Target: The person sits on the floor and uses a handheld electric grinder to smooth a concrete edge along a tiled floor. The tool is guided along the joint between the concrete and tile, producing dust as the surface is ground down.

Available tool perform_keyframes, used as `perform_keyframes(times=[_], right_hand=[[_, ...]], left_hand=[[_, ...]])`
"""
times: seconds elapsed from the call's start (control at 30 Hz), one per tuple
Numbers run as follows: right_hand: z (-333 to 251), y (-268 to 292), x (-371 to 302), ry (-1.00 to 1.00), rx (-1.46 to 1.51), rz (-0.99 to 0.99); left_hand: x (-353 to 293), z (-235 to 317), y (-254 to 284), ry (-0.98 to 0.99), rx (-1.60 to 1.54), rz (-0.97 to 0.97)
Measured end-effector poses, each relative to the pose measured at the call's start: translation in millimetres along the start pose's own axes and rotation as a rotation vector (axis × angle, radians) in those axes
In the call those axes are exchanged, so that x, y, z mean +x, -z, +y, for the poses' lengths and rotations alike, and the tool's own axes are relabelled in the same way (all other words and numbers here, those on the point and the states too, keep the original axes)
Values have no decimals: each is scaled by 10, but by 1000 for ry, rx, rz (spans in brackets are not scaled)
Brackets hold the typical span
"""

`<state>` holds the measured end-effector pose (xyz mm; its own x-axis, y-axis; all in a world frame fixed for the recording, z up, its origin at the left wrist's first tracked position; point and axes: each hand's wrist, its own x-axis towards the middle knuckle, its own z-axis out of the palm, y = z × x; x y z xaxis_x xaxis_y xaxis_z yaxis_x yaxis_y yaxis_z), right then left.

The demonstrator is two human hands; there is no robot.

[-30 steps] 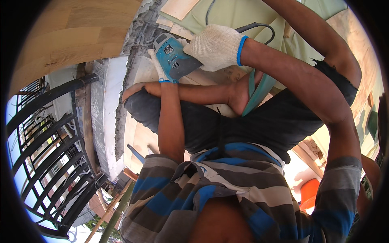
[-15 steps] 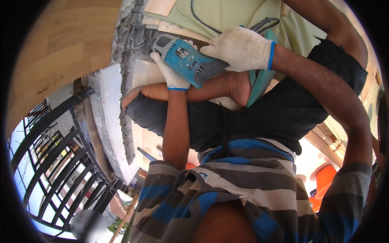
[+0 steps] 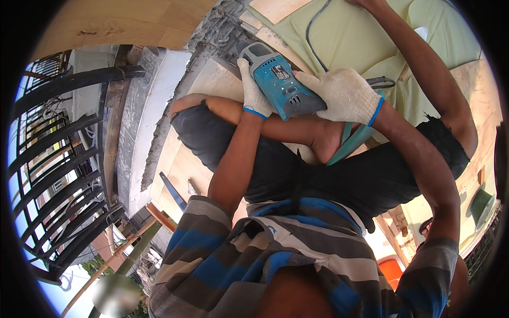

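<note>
A teal and grey corded power tool point(image 3: 283, 85) lies slantwise between my gloved hands, its grey nose toward the broken concrete edge point(image 3: 214, 34). My left hand point(image 3: 255, 95), in a white knit glove with a blue cuff, is wrapped round the tool's front from below; some of its fingers are hidden behind the body. At the dark rear end, my right hand point(image 3: 347, 95) in a matching glove closes round the grip, thumb toward the housing. The working tip of the tool cannot be made out. A dark cord point(image 3: 309, 40) runs over the pale green sheet.
Wood flooring point(image 3: 132, 24) lies at the upper left. A black metal railing point(image 3: 79, 85) curves along the left. My crossed legs and a green sandal point(image 3: 352, 143) are under the tool. A saw-like blade point(image 3: 172, 191) rests on boards near my left elbow. Pale green sheeting point(image 3: 360, 40) spreads at the far right.
The view has swung, so the tool, hands and legs sit farther right and lower in the picture. Both hands keep their hold on the tool, whose nose still faces the broken edge.
</note>
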<state>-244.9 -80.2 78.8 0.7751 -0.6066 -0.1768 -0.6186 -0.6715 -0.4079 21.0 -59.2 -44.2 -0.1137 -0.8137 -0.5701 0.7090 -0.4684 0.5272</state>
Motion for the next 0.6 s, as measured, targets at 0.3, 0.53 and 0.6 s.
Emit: perform_keyframes(times=[0.3, 0.53, 0.6], right_hand=[[-101, 205, 54, -14, 59, -29], [-195, 289, 98, -35, 57, -68], [-236, 315, 120, -35, 84, 5]], left_hand=[[49, -35, -117, 24, -187, -1], [44, -60, -72, 30, -323, -12], [47, -53, -69, 25, -347, -29]])
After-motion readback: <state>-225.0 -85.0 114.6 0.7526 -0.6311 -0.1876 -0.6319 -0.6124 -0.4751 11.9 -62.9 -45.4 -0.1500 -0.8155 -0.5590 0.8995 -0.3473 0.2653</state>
